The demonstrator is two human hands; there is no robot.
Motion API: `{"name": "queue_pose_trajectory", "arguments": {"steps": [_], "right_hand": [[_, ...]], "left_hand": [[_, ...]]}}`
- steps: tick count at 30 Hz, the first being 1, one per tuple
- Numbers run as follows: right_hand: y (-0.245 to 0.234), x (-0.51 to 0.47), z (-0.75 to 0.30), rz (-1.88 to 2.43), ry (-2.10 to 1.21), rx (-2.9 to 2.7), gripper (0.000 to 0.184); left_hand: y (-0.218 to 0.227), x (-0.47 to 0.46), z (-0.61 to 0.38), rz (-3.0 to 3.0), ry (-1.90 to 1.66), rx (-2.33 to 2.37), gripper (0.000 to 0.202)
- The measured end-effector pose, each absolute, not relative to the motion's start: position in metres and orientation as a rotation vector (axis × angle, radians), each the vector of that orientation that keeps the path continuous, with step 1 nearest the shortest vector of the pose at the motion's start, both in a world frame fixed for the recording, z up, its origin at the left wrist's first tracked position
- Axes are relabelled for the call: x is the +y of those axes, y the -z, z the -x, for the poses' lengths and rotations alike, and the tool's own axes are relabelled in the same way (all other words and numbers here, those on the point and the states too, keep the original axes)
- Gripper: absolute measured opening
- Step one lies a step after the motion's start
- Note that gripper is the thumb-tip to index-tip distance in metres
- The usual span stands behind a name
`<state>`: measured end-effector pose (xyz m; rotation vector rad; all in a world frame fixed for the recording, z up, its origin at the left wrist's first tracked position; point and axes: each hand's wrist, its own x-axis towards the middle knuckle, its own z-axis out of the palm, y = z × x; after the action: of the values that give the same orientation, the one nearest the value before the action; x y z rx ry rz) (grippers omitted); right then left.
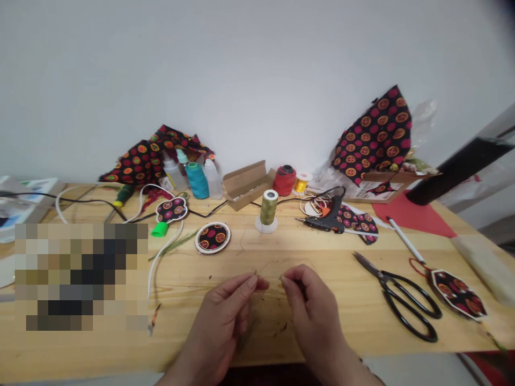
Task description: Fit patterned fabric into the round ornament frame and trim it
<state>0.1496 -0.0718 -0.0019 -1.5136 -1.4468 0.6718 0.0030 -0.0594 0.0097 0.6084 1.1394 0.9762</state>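
Observation:
Near the table's front middle, my left hand [229,308] pinches thumb against forefinger. A few centimetres to its right, my right hand [311,308] is closed in a similar pinch. Faint, thin thread [263,262] shows around the fingertips of both hands; its exact path is too fine to follow. Beyond them an olive-green thread spool [269,209] stands upright on a white base. Left of the spool lies a round wooden-framed fabric piece [213,237]. Black-handled scissors [396,295] rest to the right of my right hand, blades pointing away and left.
A glue gun [332,217], red thread cone [284,180], teal thread cone [197,181] and small cardboard box [248,185] line the back. An octagonal fabric piece [458,294] and white pen [406,239] lie right. White cable [155,262] crosses the left, beside a blurred-out area.

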Motion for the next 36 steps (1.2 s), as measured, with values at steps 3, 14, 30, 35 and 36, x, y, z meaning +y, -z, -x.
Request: {"name": "queue_pose_trajectory", "arguments": {"steps": [3, 14, 30, 35, 36], "right_hand": [[0.007, -0.079, -0.144, 1.405, -0.596, -1.592, 0.015], [0.003, -0.085, -0.146, 1.412, -0.856, -1.732, 0.014], [0.0, -0.077, -0.147, 1.403, -1.226, -1.339, 0.015], [-0.011, -0.074, -0.155, 1.423, -0.979, -1.3, 0.015], [-0.014, -0.074, -0.155, 1.417, -0.913, -1.285, 0.015]], "left_hand": [[-0.01, -0.06, -0.002, -0.579, -0.954, 1.092, 0.026], [-0.009, -0.06, 0.0, -0.644, -0.996, 1.051, 0.02], [-0.004, -0.06, -0.001, -0.594, -1.009, 1.029, 0.024], [-0.003, -0.057, 0.0, -0.528, -1.03, 1.046, 0.028], [-0.003, -0.057, 0.0, -0.515, -1.024, 1.039, 0.029]]}}
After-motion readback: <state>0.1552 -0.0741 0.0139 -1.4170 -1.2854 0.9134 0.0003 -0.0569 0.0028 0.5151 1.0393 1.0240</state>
